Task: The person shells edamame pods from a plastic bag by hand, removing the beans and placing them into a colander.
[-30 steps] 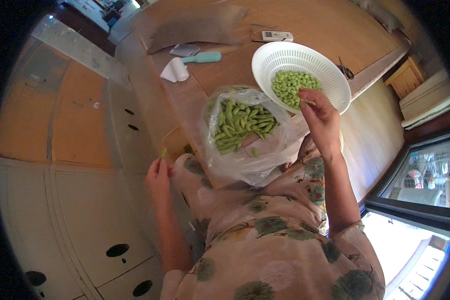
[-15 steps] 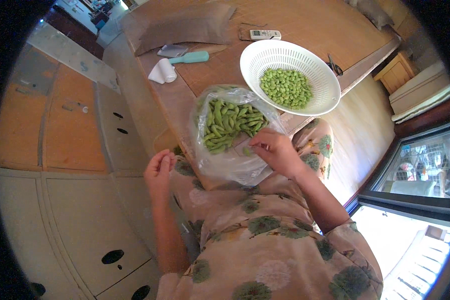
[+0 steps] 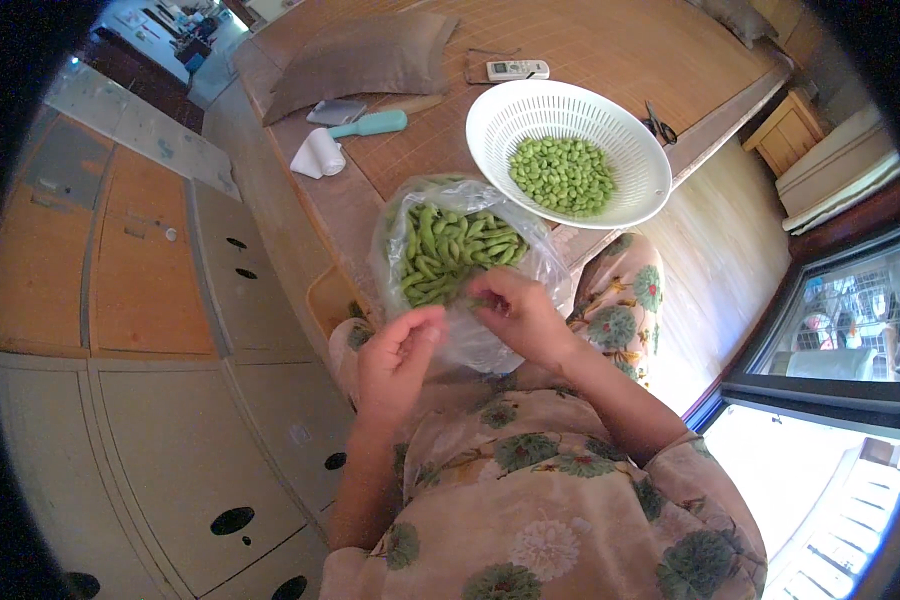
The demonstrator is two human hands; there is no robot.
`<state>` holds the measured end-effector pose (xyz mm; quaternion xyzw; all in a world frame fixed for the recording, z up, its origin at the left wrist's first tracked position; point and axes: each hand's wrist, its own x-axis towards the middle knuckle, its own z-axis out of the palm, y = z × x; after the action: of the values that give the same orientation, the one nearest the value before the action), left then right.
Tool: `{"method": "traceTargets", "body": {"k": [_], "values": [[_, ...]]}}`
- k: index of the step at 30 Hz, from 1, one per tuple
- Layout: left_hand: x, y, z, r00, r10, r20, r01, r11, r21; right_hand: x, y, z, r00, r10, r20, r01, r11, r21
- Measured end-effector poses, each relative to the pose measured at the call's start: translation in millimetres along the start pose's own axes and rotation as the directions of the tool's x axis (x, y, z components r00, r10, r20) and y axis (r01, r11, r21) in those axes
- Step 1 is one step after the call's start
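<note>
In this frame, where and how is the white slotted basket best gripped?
Probably by the right-hand stretch of the rim of the white slotted basket, thumb over and fingers under, with the right hand coming from the near right. The bowl flares outward to that rim, and the plastic bag crowds its near left. The shelled beans lie loose inside, so keep it level.

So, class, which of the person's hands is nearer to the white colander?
Right. The right hand is just below the colander in the picture, over the plastic bag; the left hand is lower and farther left.
</note>
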<state>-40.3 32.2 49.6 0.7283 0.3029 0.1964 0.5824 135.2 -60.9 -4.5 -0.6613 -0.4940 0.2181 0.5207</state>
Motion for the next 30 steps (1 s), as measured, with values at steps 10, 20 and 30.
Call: {"method": "traceTargets", "body": {"k": [10,20,30], "values": [[-9.6,35.5,22.9,0.998,0.043,0.050,-0.036,0.989,-0.144,-8.9,-58.7,-21.1,0.991,-0.127,0.031,0.079,0.771,0.631],[-11.8,33.7,16.0,0.982,-0.093,0.165,0.145,0.931,-0.334,-8.2,-59.4,-25.8,0.968,-0.211,0.137,0.025,0.622,0.782],[-9.9,37.4,12.6,0.977,0.207,0.059,-0.215,0.949,0.232,-9.0,-64.5,-24.8,0.975,-0.221,-0.034,0.208,0.842,0.498]]}}
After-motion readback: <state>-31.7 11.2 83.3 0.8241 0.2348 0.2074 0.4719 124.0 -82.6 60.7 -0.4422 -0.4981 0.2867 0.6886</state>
